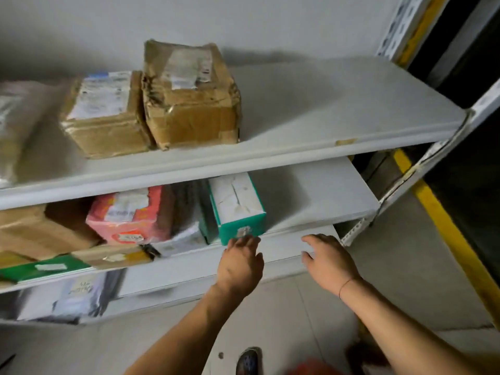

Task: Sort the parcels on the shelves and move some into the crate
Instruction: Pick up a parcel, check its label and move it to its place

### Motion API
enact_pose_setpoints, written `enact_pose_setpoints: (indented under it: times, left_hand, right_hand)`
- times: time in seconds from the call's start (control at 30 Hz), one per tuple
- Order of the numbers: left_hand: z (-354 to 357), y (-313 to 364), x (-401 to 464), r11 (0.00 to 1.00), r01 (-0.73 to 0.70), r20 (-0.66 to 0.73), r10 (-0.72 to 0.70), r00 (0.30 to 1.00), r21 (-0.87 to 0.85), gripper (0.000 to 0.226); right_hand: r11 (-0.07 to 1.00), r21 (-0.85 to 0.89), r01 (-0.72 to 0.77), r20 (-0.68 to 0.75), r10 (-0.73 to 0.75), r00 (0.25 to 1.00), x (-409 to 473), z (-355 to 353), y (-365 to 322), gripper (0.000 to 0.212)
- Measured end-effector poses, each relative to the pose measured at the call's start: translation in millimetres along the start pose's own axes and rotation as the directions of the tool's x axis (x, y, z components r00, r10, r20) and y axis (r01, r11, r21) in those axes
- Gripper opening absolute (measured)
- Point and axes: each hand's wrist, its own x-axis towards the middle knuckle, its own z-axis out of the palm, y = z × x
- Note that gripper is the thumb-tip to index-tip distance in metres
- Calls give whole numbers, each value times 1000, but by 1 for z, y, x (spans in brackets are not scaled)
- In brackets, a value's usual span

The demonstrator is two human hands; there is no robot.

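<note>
1. A white metal shelving unit stands against a pale wall; three shelves show, each carrying parcels towards the left while its right part lies bare.
2. The top shelf (pixel 311 125) carries two taped brown cardboard boxes touching side by side: a lower one (pixel 104 117) with a white label on top, and a taller, crumpled one (pixel 190 96) to its right. A blurred pale bag (pixel 16 125) sits at the far left.
3. The middle shelf (pixel 311 190) holds a green-and-white box (pixel 238 209) at its front edge, a pink packet (pixel 130 215) left of it, a brown paper parcel (pixel 40 228) further left, and a flat green item (pixel 43 267) and a flat brown parcel (pixel 113 255) along the front lip.
4. The bottom shelf (pixel 189 272) holds grey and white mailer bags (pixel 70 296), blurred.
5. The left hand (pixel 240 263) is empty, fingers spread, fingertips touching the green-and-white box's front face.
6. The right hand (pixel 328 261) is also empty, loosely spread, over the bottom shelf's right end.
</note>
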Motion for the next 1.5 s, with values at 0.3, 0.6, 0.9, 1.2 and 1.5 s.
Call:
enact_pose_setpoints:
  times: [0.3, 0.6, 0.9, 1.2, 1.5]
  left_hand:
    - [-18, -43, 19, 910, 326, -218, -383, 898, -256, 67]
    - [-14, 18, 27, 772, 280, -113, -412, 904, -570, 84]
    - [-3, 13, 40, 712, 282, -155, -482, 863, -643, 62]
    - [2, 3, 13, -213, 375, 416, -204, 886, -902, 86]
    - [-20, -40, 6, -81, 257, 268, -162, 950, -963, 72]
  right_hand:
    - [960, 178, 218, 63, -232, 971, 95, 16, -86, 80]
    - [891, 445, -92, 220, -9, 975, 138, 7, -72, 140]
    - [270, 860, -433, 478, -128, 869, 124, -5, 13, 43]
    - [40, 888, -458, 447, -309, 840, 81, 11, 4, 102]
    - [151, 849, -507, 527, -316, 789, 47, 5, 13, 89]
